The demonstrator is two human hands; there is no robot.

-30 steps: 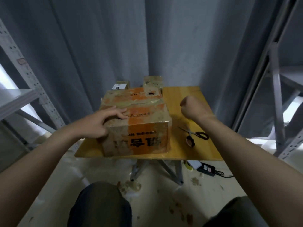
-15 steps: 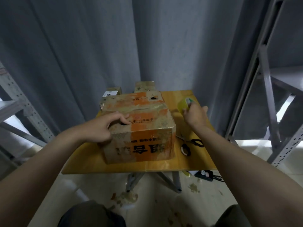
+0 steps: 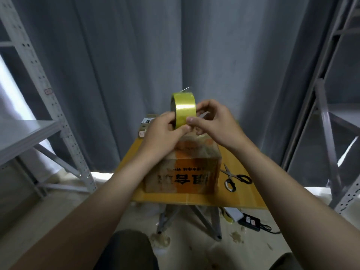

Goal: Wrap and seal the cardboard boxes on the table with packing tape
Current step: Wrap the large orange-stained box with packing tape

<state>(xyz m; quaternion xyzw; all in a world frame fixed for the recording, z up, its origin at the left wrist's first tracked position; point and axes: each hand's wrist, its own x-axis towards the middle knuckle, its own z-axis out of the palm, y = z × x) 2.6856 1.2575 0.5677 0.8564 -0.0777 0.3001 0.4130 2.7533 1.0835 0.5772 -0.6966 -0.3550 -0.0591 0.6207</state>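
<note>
Yellow tape roll [image 3: 184,109] gripped in left hand [image 3: 163,131], end pinched by right hand [image 3: 216,121] fingers [image 3: 191,120]. Risk: end re-stuck if pinch is lost.

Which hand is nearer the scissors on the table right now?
Right. The scissors lie right of the box. The right hand, raised over the box, pinches at the tape roll on that side; the left hand grips the roll farther left.

Dim interior, daylight at side edges, wide-angle warping, soft focus
</note>
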